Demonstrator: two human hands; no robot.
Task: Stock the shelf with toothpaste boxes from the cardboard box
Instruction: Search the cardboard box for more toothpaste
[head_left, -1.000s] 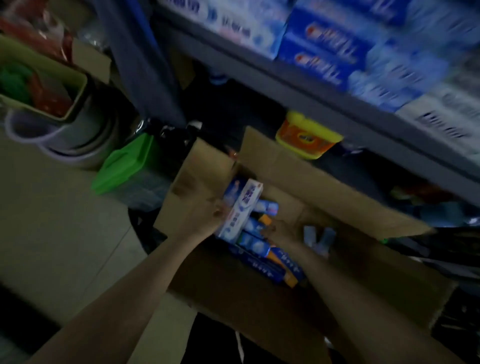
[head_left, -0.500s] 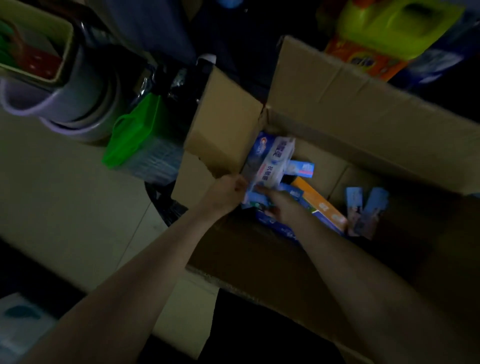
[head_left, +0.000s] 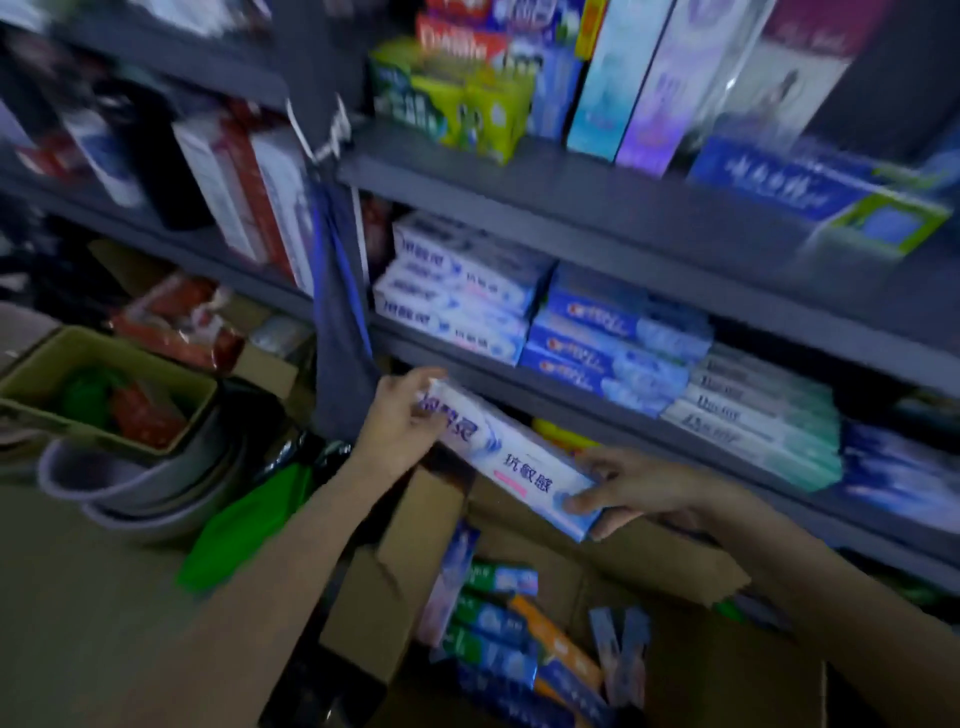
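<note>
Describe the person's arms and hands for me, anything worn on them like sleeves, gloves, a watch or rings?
Both forearms are bare as far as the frame shows, with no sleeves in view. The left hand and right hand wear no gloves. No watch, bracelet or ring is visible on the wrists or fingers, though the picture is dim and somewhat blurred, so a thin ring could go unseen.

A shop: grey shelves (head_left: 623, 208) stacked with rows of toothpaste boxes (head_left: 613, 353), and an open carton (head_left: 395, 597) of stock near, on the floor.

I see a white toothpaste box (head_left: 511, 462) with purple lettering and pink stripe, brown cardboard box (head_left: 363, 613), grey shelf (head_left: 597, 200).
</note>
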